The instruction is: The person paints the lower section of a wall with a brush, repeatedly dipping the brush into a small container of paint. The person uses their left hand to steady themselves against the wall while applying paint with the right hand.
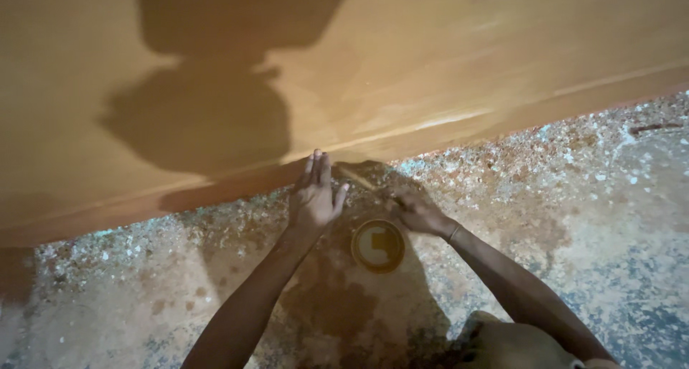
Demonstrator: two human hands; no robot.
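While the left hand [313, 195] lies open and flat above the tin [378, 245], the right hand [416, 211] holds a brush [357, 177]; short, even strokes along the board's [430, 67] edge seem best.

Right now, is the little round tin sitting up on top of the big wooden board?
No, the round tin sits on the speckled floor between the left hand and right hand, below the wooden board.

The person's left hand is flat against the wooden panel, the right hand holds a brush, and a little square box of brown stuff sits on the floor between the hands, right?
Not quite. In the head view the container between the left hand and right hand is a round tin, not a square box. The rest stands: the left hand is flat against the wooden panel, the right holds a brush.
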